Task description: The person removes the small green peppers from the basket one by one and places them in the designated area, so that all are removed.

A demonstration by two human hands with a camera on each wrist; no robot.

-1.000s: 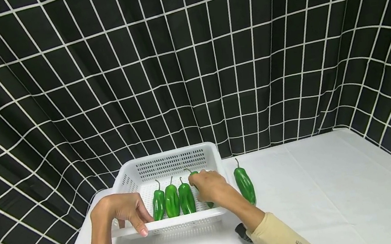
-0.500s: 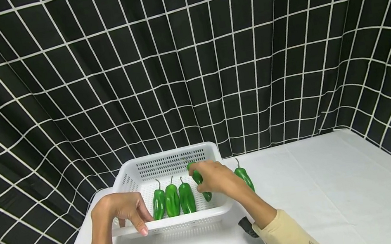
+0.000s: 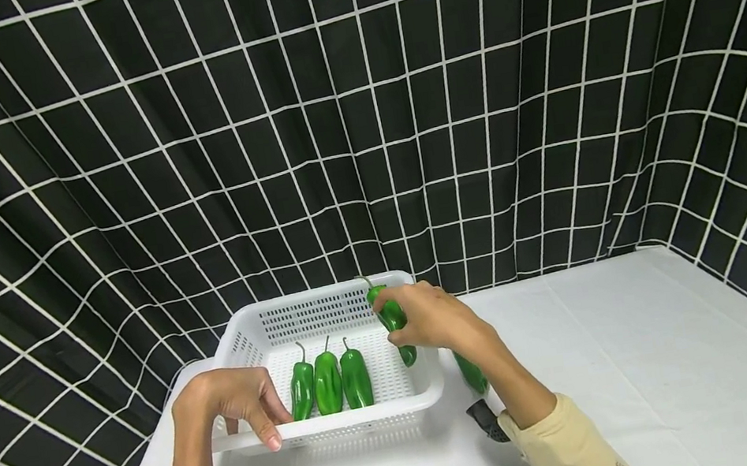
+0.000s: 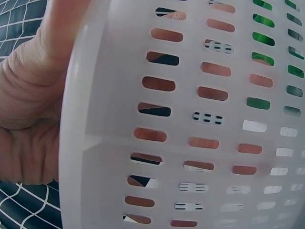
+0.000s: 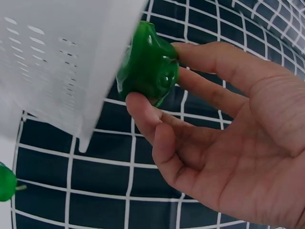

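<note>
right hand (image 3: 431, 316): fingers and thumb pinch one green pepper (image 5: 147, 67), held tilted, stem upward, at the right end of the white basket (image 3: 363, 417). the right wrist view puts this pepper close by the rim; contact with it cannot be confirmed. left hand (image 3: 246, 398): grips the basket at its near left rim, thumb outside.

three further peppers (image 3: 328, 383) lie side by side inside the basket, stems pointing away from the person. one loose pepper (image 3: 471, 374) lies on the tabletop (image 3: 613, 358) to the right of the basket, partly hidden by the right forearm.

step in hand, as judged: handling a single pepper at the basket's right wall while the left hand steadies the basket. the next move likely calls for a firm pinch and clearance over the rim.

markings: dark print on the right sleeve (image 3: 568, 444) runs out of view and is not legible. no brand or label is noted on the basket.
</note>
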